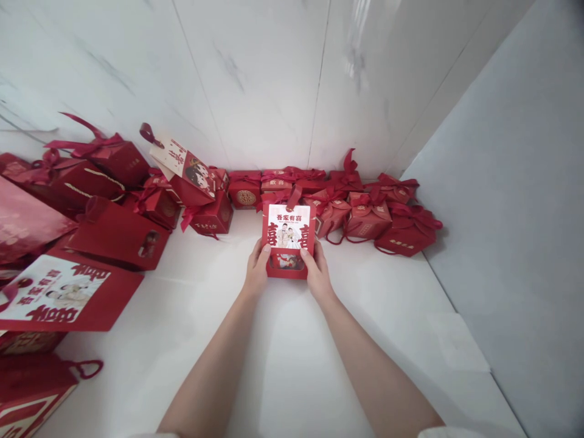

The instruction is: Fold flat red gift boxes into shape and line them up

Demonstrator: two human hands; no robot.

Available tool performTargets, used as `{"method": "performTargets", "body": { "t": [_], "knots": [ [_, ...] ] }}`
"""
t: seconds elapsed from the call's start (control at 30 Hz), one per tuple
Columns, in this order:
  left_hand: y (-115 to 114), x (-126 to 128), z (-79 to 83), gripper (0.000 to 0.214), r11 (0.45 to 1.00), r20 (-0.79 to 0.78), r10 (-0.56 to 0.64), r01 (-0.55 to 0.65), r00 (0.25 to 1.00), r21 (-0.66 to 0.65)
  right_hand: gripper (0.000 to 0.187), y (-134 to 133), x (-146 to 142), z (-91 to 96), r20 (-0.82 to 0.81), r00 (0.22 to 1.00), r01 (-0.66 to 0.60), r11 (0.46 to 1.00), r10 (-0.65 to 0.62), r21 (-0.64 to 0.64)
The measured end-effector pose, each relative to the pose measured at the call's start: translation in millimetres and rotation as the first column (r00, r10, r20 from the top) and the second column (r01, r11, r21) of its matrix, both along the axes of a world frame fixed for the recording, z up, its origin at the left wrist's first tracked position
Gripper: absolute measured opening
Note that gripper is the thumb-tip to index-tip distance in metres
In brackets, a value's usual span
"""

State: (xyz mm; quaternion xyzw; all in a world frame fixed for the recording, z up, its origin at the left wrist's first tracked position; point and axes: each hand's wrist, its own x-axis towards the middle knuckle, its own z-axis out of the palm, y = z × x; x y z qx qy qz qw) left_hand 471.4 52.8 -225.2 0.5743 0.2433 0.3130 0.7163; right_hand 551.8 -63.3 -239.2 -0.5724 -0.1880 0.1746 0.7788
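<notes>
A small red gift box [288, 241] with a white printed front and a ribbon loop on top stands upright on the white surface [283, 365], held from both sides. My left hand [257, 269] grips its left edge with the thumb on the front. My right hand [316, 272] grips its right edge the same way. Both forearms reach in from the bottom of the view.
A row of small red ribboned boxes [365, 213] lines the back wall. Larger red gift bags [114, 234] and printed boxes [68, 295] lie piled at the left. A grey wall [511, 231] closes the right side.
</notes>
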Motion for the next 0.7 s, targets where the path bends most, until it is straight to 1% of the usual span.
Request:
{"method": "performTargets", "body": {
  "t": [0.07,0.1,0.17,0.2,0.3,0.37,0.43,0.5,0.57,0.63,0.7],
  "knots": [
    [0.8,-1.2,1.2,0.047,1.000,0.012,-0.014,0.015,1.000,-0.014,0.048,0.0,0.2,1.1,-0.002,1.000,0.008,1.000,-0.008,0.001],
    [1.5,-2.5,1.9,0.050,0.999,0.033,-0.040,0.041,0.999,-0.034,0.048,0.0,0.7,2.1,-0.016,1.000,0.019,1.000,-0.019,0.006],
    [3.3,-6.0,3.6,0.058,0.986,0.096,-0.129,0.138,0.987,-0.094,0.048,-0.6,2.6,4.7,-0.092,0.995,0.036,0.999,-0.033,0.035],
    [4.0,-7.9,4.3,0.063,0.973,0.125,-0.179,0.194,0.976,-0.127,0.048,-1.3,3.7,6.5,-0.152,0.988,0.030,0.998,-0.020,0.064],
    [3.8,-10.5,5.0,0.076,0.929,0.142,-0.278,0.304,0.950,-0.212,0.049,-4.7,5.8,12.5,-0.327,0.940,-0.029,0.981,0.092,0.193],
    [2.1,-8.6,3.3,0.075,0.911,0.115,-0.332,0.350,0.936,-0.220,0.053,-7.8,5.6,16.0,-0.376,0.909,-0.077,0.960,0.178,0.269],
    [1.1,-5.1,0.6,0.068,0.899,0.083,-0.386,0.395,0.919,-0.187,0.056,-11.0,4.9,18.3,-0.395,0.886,-0.115,0.942,0.241,0.316],
    [1.6,-2.0,-2.1,0.059,0.901,0.060,-0.400,0.404,0.915,-0.155,0.056,-13.9,4.9,19.7,-0.428,0.852,-0.148,0.923,0.302,0.355],
    [3.0,-0.9,-3.7,0.054,0.912,0.049,-0.382,0.385,0.923,-0.144,0.053,-16.6,5.6,21.0,-0.483,0.789,-0.173,0.892,0.380,0.418],
    [4.2,-1.5,-3.7,0.051,0.919,0.040,-0.373,0.375,0.927,-0.123,0.046,-18.9,6.4,22.6,-0.522,0.709,-0.189,0.841,0.474,0.507],
    [4.4,-2.5,-2.6,0.050,0.917,0.026,-0.387,0.387,0.922,-0.092,0.040,-20.5,6.6,24.7,-0.520,0.663,-0.193,0.794,0.538,0.576]
  ]
}}
